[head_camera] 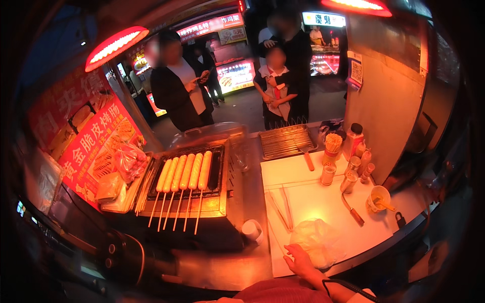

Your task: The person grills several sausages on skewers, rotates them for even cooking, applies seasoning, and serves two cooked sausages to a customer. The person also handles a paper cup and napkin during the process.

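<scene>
My right hand (300, 262) is low over the front of the white board (333, 200), its thumb and index finger apart. A thin stick (276, 236) runs up to the fingertips; I cannot tell whether they grip it. Just beyond the hand lies a crumpled clear plastic bag (316, 240). Only a sliver of skin, seemingly my left hand (229, 300), shows at the bottom edge, and what it does is hidden. On the grill (218, 170) to the left lie several skewered sausages (185, 172) side by side, their sticks overhanging the front. Metal tongs (282, 208) rest on the board.
Shaker jars (328, 174), sauce bottles (365, 161), a cup of skewers (332, 146), a brush (356, 217) and a tub (378, 199) stand or lie rightward. Behind are a wire rack (286, 141) and spatula (308, 161). Heat lamps (117, 47) hang above; people (180, 83) stand beyond the counter.
</scene>
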Demonstrator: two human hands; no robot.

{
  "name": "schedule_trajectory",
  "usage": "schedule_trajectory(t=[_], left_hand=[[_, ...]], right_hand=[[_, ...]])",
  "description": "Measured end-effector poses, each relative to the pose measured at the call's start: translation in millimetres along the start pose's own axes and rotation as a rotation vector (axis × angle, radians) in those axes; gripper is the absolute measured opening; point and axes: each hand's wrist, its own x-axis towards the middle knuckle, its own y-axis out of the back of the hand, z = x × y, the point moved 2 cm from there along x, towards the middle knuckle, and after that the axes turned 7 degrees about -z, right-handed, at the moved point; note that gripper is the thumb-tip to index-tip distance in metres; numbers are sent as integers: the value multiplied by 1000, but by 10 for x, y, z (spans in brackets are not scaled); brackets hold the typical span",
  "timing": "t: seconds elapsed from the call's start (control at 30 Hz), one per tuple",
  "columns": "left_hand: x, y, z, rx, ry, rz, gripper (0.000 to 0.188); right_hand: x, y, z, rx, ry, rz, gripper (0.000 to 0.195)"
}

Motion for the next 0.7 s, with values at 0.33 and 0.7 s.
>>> schedule_trajectory(t=[0.33,0.7], left_hand=[[-95,-58,-30,130,19,109,13],[-982,-94,-173,960,645,654,17]], right_hand=[[20,-40,-53,15,7,-67,36],[58,-7,-23,84,42,-41,33]])
